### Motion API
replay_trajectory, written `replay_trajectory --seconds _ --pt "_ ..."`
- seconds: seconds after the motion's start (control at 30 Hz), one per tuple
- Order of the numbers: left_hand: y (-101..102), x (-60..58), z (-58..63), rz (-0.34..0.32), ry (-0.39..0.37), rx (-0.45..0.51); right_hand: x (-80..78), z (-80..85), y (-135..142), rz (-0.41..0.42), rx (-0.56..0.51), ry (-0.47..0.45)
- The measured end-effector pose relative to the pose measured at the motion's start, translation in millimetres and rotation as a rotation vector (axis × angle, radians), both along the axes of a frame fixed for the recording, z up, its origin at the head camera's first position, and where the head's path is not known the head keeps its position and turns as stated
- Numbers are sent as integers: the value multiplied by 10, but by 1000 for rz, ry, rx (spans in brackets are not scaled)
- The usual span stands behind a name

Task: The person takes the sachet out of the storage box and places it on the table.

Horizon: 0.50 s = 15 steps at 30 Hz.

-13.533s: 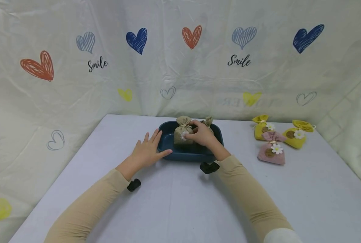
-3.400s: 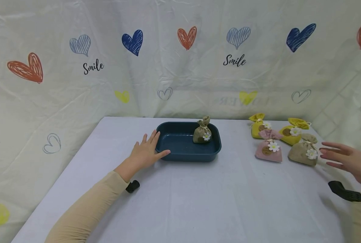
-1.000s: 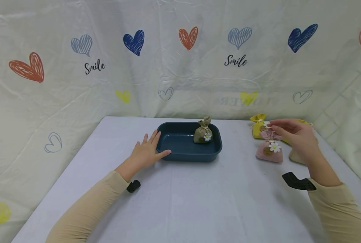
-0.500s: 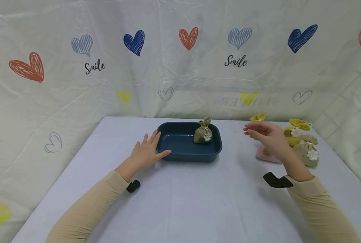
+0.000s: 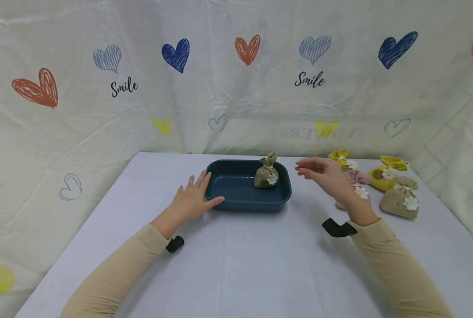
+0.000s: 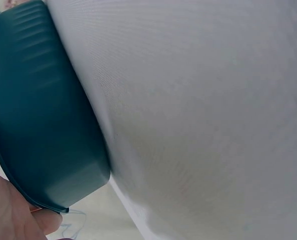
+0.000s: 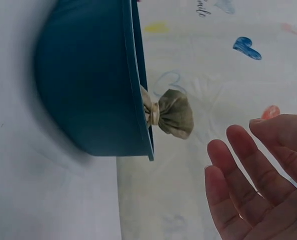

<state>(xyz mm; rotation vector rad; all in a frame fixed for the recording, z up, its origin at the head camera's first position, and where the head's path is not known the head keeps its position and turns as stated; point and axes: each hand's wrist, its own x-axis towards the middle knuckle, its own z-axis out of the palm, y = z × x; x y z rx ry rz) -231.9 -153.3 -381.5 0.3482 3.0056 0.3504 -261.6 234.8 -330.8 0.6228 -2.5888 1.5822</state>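
A dark blue rectangular tub stands on the table with one olive-brown drawstring pouch upright in its right end. The left hand rests with spread, straight fingers against the tub's left rim; in the left wrist view its fingertips show at the edge of the tub. To the right of the tub hovers the right hand, fingers relaxed and holding nothing. In the right wrist view the pouch's tied neck sticks up over the tub's rim, a short way from the right hand's fingertips.
On the right lie two yellow pouches, a beige pouch and a pink pouch partly hidden by the right hand. Each shows a white flower. A white curtain printed with hearts hangs behind the table.
A second olive-brown pouch, gripped in the tub by the right hand at first, later lies among the right-hand pouches. The right hand has since moved back left, empty. The left hand has stayed put.
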Motion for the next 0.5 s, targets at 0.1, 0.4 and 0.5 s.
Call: replay_trajectory --seconds 0.1,0.4,0.5 --pt "0 -7 5 0 5 0 -50 -7 -75 4 5 -12" --pt "9 11 23 3 -6 -5 -194 -55 -257 41 61 -81" --pt "12 14 25 4 -10 -4 -236 -61 -330 32 83 -127"
